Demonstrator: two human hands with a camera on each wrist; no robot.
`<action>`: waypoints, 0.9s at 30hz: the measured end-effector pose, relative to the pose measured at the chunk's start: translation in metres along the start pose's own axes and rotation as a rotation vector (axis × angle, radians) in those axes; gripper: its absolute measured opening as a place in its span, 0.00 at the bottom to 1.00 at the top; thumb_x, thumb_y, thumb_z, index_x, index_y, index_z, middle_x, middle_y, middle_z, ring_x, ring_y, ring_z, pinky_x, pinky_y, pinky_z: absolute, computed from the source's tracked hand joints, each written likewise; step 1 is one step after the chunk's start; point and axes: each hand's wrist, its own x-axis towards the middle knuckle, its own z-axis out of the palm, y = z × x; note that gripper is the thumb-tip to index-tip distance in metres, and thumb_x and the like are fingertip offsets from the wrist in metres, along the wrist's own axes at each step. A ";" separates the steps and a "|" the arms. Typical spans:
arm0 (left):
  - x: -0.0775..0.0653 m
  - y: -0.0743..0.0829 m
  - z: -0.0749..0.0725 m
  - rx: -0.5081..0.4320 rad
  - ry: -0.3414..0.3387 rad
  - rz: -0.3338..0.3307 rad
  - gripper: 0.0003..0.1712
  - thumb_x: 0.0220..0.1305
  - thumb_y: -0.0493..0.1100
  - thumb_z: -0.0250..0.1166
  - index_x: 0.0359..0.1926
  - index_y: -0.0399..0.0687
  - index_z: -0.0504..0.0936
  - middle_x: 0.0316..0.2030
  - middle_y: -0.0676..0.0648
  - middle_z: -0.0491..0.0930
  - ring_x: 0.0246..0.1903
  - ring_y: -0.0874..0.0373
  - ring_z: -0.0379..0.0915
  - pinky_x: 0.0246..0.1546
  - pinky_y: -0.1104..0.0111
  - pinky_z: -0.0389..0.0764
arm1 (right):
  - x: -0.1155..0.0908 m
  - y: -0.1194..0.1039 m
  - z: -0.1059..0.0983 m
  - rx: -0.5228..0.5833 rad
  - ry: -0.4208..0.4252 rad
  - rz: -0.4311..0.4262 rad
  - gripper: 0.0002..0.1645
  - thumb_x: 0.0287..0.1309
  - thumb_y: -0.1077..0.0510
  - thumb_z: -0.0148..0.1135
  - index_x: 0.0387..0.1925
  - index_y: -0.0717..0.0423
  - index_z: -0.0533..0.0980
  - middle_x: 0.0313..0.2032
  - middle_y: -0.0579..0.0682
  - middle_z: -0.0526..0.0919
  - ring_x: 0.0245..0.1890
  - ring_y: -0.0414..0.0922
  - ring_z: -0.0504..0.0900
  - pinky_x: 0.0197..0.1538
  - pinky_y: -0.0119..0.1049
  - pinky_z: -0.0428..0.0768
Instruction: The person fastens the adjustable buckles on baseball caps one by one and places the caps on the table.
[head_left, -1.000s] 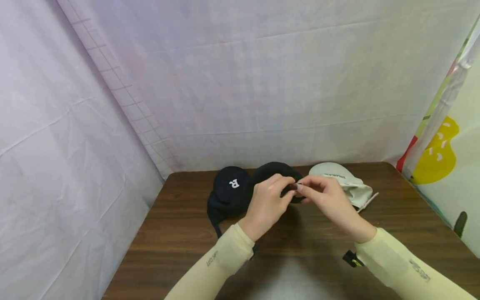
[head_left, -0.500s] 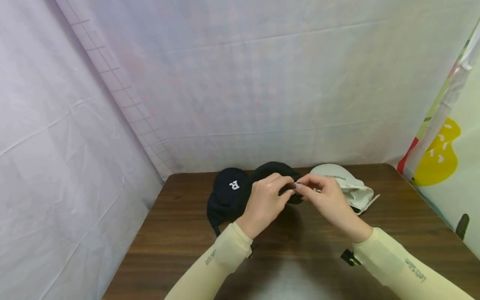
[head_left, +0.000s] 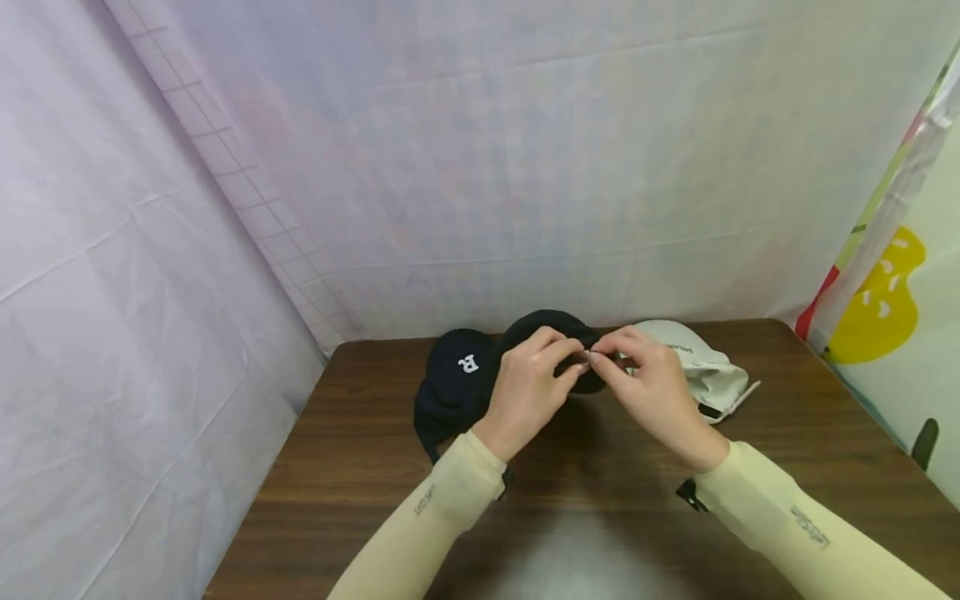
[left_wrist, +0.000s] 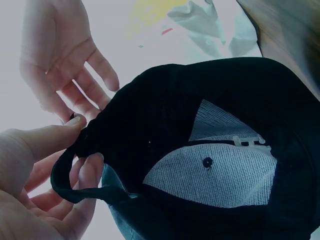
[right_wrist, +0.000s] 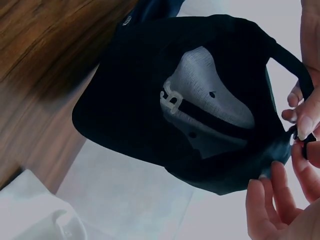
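Note:
Between both hands is a black baseball cap (head_left: 551,321), its opening and pale mesh lining facing the left wrist camera. My left hand (head_left: 528,387) pinches the cap's back strap (left_wrist: 62,172), which loops round its fingers. My right hand (head_left: 652,392) pinches the strap's end at the other side, thumb and index tip meeting the left fingertips. In the right wrist view, the other right fingers (right_wrist: 280,187) lie against the cap's edge. The strap's fastening is mostly hidden by the fingertips.
A navy cap (head_left: 453,367) with a white letter R sits left of the black cap on the brown wooden table (head_left: 337,467). To the right is a white cap (head_left: 712,379) with dark lettering. White cloth (head_left: 525,167) hangs behind the table.
The right hand has shifted slightly left, its fingertips now closer to the left hand's. Both hands keep hold of the black cap's strap, and the other caps stay in place.

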 end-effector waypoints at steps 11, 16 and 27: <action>0.000 -0.004 0.000 0.089 0.012 0.000 0.09 0.60 0.44 0.76 0.41 0.50 0.89 0.37 0.52 0.79 0.32 0.61 0.75 0.32 0.70 0.76 | 0.005 0.000 0.000 -0.023 0.031 -0.055 0.04 0.66 0.56 0.67 0.36 0.50 0.86 0.47 0.45 0.80 0.43 0.43 0.80 0.40 0.34 0.79; -0.001 -0.004 -0.002 0.134 0.006 -0.007 0.09 0.60 0.47 0.76 0.41 0.53 0.89 0.36 0.54 0.81 0.33 0.61 0.77 0.33 0.68 0.78 | 0.004 0.001 -0.001 -0.027 0.027 -0.052 0.04 0.67 0.55 0.66 0.36 0.49 0.85 0.49 0.46 0.80 0.45 0.42 0.80 0.42 0.33 0.79; -0.002 -0.005 -0.002 0.152 0.007 -0.001 0.09 0.59 0.48 0.76 0.40 0.53 0.89 0.35 0.55 0.83 0.35 0.61 0.80 0.43 0.62 0.74 | 0.002 0.001 -0.001 -0.027 0.029 -0.055 0.03 0.66 0.54 0.67 0.37 0.47 0.85 0.50 0.44 0.80 0.45 0.41 0.79 0.42 0.33 0.79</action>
